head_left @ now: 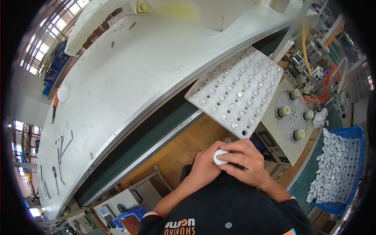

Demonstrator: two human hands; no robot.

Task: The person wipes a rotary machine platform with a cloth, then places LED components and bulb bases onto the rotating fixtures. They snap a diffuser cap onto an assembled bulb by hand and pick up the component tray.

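Observation:
Close in front of my body, both hands are closed around a small white round cap-like part (220, 157). My left hand (204, 163) wraps it from the left, and its fingers are partly hidden. From the right, the fingers of my right hand (247, 160) press on its edge and face. Just beyond my hands, a white perforated board (225, 83) holds rows of small round pieces with shiny centres. Its near corner lies close to my right hand.
A long white table (129, 74) curves across the left, with hex keys (68, 141) and scissors (55, 174) on it. On the right stand a rotary machine (290, 111) with several cream-coloured fixtures and a blue basket (358, 156) heaped with small white parts (331, 164).

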